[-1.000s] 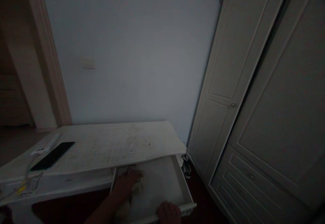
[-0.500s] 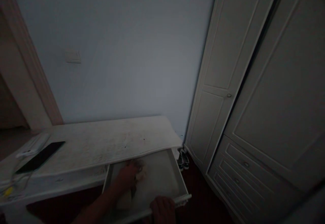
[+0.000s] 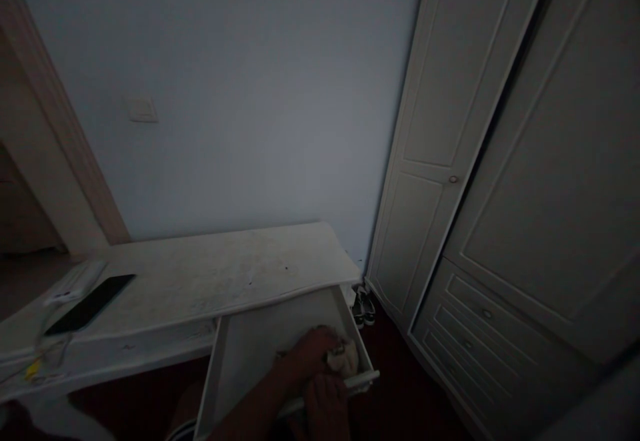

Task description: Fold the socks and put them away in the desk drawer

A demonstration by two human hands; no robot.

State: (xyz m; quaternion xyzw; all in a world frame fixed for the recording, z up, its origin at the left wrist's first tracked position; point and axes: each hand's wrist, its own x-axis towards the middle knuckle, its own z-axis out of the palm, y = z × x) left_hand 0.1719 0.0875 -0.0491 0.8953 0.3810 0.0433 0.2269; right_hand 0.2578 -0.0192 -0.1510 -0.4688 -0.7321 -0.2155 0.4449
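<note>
Here, the left hand (image 3: pixel 318 346) clutched a beige cloth (image 3: pixel 345 362) in the drawer (image 3: pixel 250 341); the right hand (image 3: pixel 326 399) curled over its front.

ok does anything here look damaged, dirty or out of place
Yes: the white desktop has greyish smudges across its middle and dark specks toward the right, uneven against the paler surface around them. Whether it is dirt or wear, I cannot tell.

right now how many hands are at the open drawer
2. The left hand is inside the drawer with a pale cloth; the right hand is on the drawer's front edge. Neither is fully hidden.
</note>
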